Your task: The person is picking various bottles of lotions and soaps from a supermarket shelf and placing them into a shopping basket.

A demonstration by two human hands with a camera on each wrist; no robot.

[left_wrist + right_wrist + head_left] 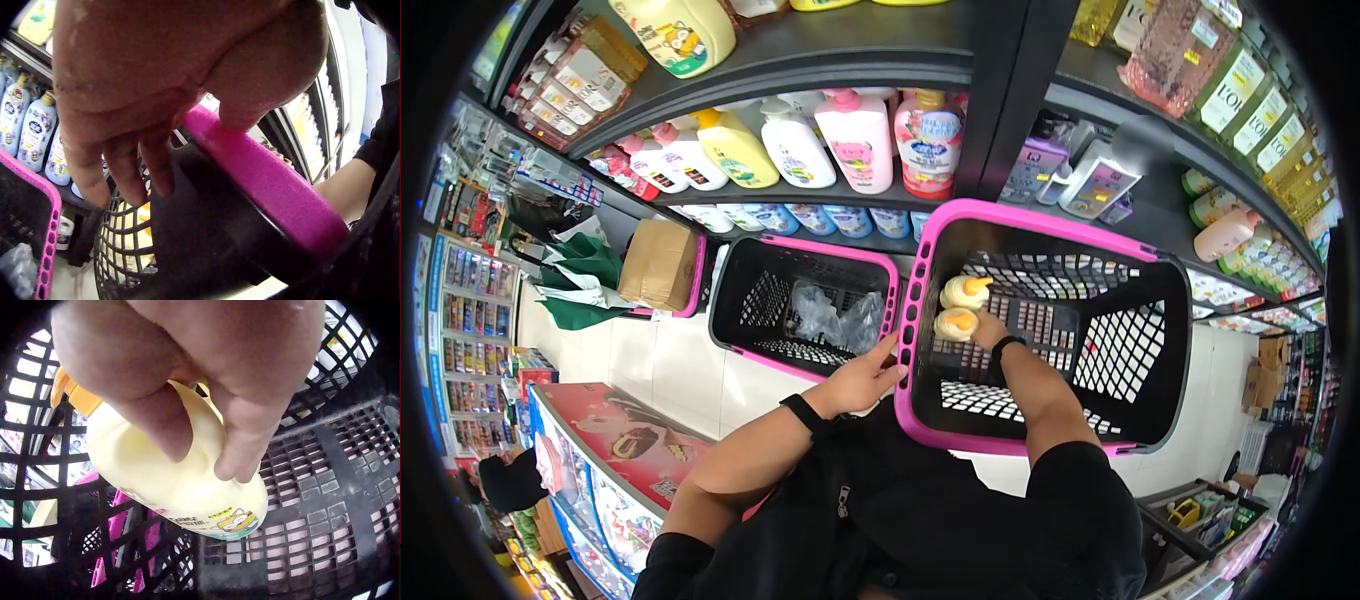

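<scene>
A black shopping basket (1040,222) with a pink rim stands in front of me. My left hand (862,382) holds its left rim, the thumb against the pink edge (262,172) and the fingers spread down the outer side. Inside the basket my right hand (990,334) grips a pale yellow pump bottle (206,487). Thumb and fingers pinch it near its handle, and it looks tilted in the right wrist view, with its orange pump (81,397) to the left. Another pale yellow bottle (966,292) with an orange pump is beside it in the head view.
A second pink-rimmed basket (805,248) with clear plastic bags (835,318) sits to the left, near a cardboard box (660,265). Shelves of pump bottles (855,140) rise beyond the baskets. A red-topped display (615,440) stands at the left front.
</scene>
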